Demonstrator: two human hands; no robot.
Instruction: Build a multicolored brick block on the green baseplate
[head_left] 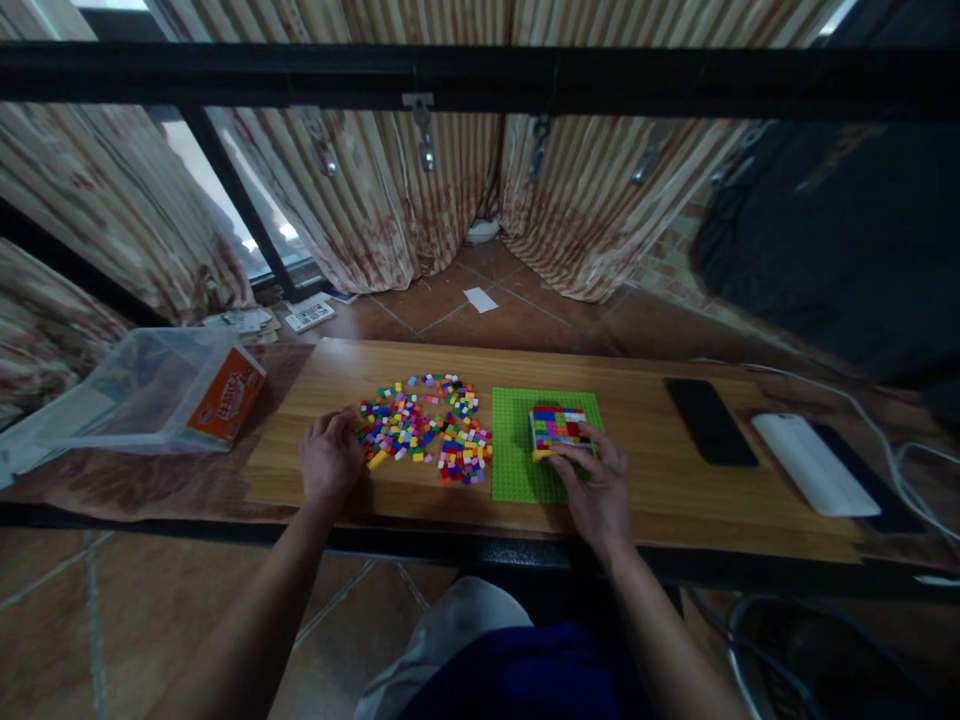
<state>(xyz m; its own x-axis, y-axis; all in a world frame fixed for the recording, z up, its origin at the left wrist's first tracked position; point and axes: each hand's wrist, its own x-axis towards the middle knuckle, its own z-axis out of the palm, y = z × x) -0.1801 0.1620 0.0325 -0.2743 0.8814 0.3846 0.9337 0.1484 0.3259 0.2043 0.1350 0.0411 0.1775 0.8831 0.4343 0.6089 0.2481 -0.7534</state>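
A pile of small coloured bricks [424,430] lies spread on the wooden table [660,490]. To its right sits a green baseplate [517,450] carrying a multicoloured block of stacked bricks [556,427]. My left hand [330,462] rests on the table at the pile's left edge, fingers curled in; what they hold, if anything, is hidden. My right hand [596,490] lies over the baseplate's near right corner, its fingers touching the front edge of the brick block.
A clear plastic bag with an orange box [225,395] lies at the table's left end. A black phone [709,420] and a white oblong device [814,462] with cables lie to the right. Curtains and a black bar stand beyond.
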